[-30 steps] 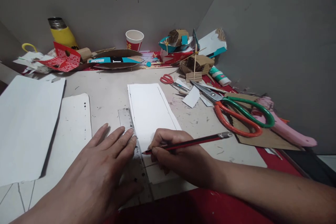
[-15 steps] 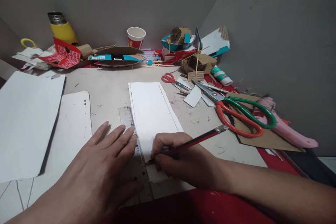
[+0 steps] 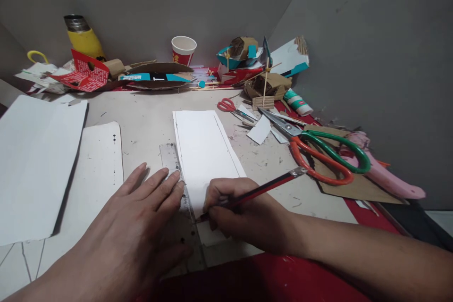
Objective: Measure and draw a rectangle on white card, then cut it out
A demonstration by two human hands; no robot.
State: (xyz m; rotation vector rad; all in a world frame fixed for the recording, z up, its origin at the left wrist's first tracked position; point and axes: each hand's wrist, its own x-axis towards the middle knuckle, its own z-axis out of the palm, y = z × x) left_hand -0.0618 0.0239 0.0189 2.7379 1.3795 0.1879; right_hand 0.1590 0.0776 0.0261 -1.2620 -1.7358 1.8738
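Observation:
A white strip of card (image 3: 203, 146) lies lengthwise before me, with thin lines drawn along both long edges. Along its left edge runs a clear ruler (image 3: 168, 153). My left hand (image 3: 141, 217) is spread flat over the ruler, fingers apart, pressing on it. In my right hand (image 3: 244, 212) is a red and black pencil (image 3: 264, 191), pinched between thumb and fingers. Its tip touches the card's left edge beside the ruler. The card's lower part is partly hidden by my right hand.
At right lie large scissors (image 3: 292, 130) with green and orange handles, small red scissors (image 3: 226, 104), card scraps (image 3: 260, 130) and a pink tool (image 3: 392, 177). White sheets (image 3: 35, 165) lie at left. Behind stand a paper cup (image 3: 184, 49), a yellow bottle (image 3: 85, 42) and cardboard models (image 3: 271, 86).
Hardly anything differs. Both hands, the ruler and the pencil keep nearly the same places; the view has shifted very slightly.

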